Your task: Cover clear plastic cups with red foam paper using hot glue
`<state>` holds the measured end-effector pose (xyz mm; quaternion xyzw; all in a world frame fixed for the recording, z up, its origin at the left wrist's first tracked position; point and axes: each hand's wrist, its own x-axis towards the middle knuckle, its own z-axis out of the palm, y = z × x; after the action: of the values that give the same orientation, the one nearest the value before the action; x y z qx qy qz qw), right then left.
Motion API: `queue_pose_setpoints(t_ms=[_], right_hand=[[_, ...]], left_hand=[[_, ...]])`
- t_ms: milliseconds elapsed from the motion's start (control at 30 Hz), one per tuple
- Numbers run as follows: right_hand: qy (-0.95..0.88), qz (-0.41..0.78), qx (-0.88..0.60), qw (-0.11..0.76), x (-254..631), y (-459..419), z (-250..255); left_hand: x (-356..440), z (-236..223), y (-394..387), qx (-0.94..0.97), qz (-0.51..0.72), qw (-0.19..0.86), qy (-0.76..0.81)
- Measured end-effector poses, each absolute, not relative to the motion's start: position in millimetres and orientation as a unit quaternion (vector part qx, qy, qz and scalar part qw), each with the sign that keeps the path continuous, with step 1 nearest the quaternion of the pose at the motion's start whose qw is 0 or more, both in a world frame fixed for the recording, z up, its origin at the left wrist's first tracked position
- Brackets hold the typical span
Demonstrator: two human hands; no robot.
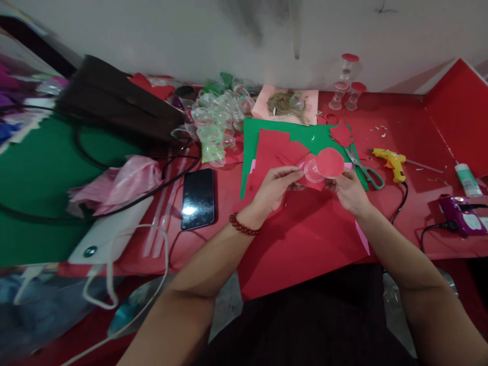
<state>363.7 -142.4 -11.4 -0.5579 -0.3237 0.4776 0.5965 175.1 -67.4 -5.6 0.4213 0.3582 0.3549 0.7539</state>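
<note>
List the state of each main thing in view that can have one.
Clear round plastic piece: held up
Flat round red disc: held beside it
Black rectangular smartphone: face up, screen dark with glare
Grey-handled metal scissors: lying down, blade opening unclear
Yellow plastic glue gun: lying on its side, heat unclear
Purple plastic power box: black plug inserted
Clear waisted plastic pieces with red tops: standing upright
</note>
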Motion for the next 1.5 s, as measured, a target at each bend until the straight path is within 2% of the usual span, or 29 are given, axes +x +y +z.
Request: queue_pose_setpoints(t_ms=[400,700,967,1167,1367,1500], right_hand=[[-0.355,0.496,-0.56,0.56,360.5,-146.5,-5.8],[-0.35,0.532,-0.535,0.555,357.0,-144.4,-3.9],[-0.374,0.501,-0.535,0.569,356.4,-145.9,-1.9],[-0.419,0.401,-0.575,0.577,358.5,-147.9,-2.2],[-0.494,0.148,-0.663,0.543,364.0,-152.4,-1.5],[-0.562,0.061,-0.677,0.471,364.3,-153.5,-7.3]], left_hand=[[176.7,-13.5,-62.4,0.438,0.322,0.746,0.384],[178.0,-14.7,-66.3,0.405,0.369,0.739,0.392],[181.6,-14.0,-68.7,0.369,0.385,0.744,0.402],[180.8,-20.3,-68.7,0.39,0.366,0.754,0.381],[171.4,-12.2,-59.1,0.419,0.45,0.694,0.375],[167.2,-2.0,-61.3,0.447,0.341,0.747,0.354]])
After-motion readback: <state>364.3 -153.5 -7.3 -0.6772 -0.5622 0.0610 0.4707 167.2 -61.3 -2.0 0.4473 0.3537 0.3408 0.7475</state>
